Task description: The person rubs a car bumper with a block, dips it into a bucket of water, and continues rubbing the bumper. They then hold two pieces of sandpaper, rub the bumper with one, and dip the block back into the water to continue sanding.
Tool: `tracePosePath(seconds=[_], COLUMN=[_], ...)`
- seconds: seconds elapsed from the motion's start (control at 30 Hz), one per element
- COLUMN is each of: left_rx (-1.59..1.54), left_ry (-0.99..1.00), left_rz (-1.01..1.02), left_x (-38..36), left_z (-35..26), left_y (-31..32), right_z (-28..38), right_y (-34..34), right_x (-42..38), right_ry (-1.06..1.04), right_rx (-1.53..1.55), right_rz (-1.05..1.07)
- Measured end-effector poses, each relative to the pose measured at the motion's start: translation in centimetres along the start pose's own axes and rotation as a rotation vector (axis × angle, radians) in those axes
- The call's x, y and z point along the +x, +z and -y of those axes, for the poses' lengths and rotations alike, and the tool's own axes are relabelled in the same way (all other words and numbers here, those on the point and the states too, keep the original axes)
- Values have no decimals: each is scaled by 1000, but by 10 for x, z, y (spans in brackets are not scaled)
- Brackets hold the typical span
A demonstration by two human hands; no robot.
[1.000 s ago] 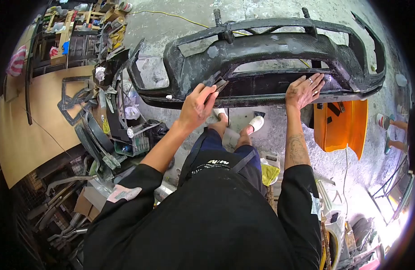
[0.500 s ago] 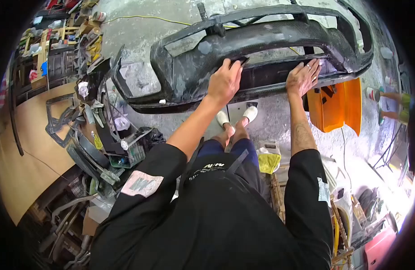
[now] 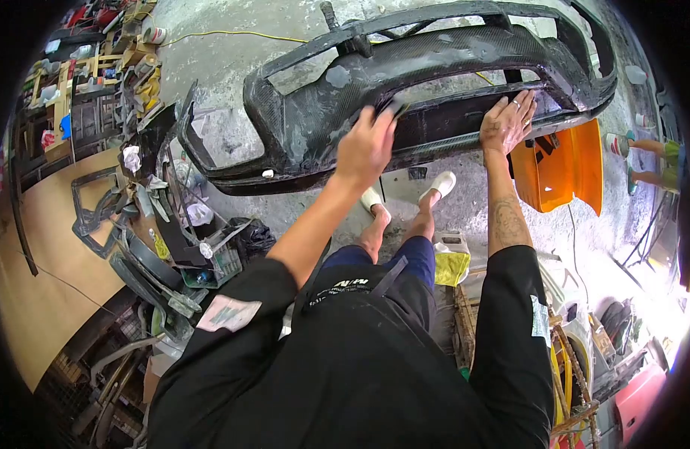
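Observation:
A black car bumper (image 3: 420, 67) with a carbon-fibre weave and dull grey sanded patches lies across the space before me. My left hand (image 3: 366, 147) is closed on a thin dark piece (image 3: 396, 107), perhaps sandpaper, at the edge of the bumper's central opening. Its fingertips are smeared by motion, and most of the piece is hidden. Farther right, my right hand (image 3: 508, 123) rests flat on the bumper's lower lip, fingers stretched out and a ring on one of them. A small white scrap (image 3: 268, 173) sits on the bumper's left lower edge.
An orange body panel (image 3: 558, 176) stands behind the bumper at the right, near another person's legs (image 3: 652, 153). Cluttered car parts and a brown board (image 3: 53, 224) fill the left. A yellow cord (image 3: 232, 33) crosses the concrete floor. A yellow cloth (image 3: 451, 268) hangs by my legs.
My left hand has shifted slightly left and down along the bumper and is now blurred. The right hand stays at its place on the lip. My right foot has stepped outward.

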State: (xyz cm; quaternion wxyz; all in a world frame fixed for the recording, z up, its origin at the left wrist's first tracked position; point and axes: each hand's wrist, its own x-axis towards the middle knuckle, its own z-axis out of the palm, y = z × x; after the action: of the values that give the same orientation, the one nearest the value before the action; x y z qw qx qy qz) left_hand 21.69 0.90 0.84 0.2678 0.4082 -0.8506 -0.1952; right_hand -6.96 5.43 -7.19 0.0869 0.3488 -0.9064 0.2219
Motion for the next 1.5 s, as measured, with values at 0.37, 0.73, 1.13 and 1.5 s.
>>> tracePosePath(seconds=[0.37,0.73,1.13,1.5], left_rx=[-6,-107,44,-24], left_ry=[40,113,-15,-70], left_rz=[-22,6,-82,-13], left_x=[15,11,-2,10], left_z=[3,-11,-3,-9], left_y=[14,18,22,13], right_z=[0,-2,-4,1], right_y=[-2,-1,5,-1], right_x=[-3,1,1,1], right_ry=[-6,-22,-29,-39], right_rx=[6,31,6,15], right_rz=[-2,-14,-32,-36])
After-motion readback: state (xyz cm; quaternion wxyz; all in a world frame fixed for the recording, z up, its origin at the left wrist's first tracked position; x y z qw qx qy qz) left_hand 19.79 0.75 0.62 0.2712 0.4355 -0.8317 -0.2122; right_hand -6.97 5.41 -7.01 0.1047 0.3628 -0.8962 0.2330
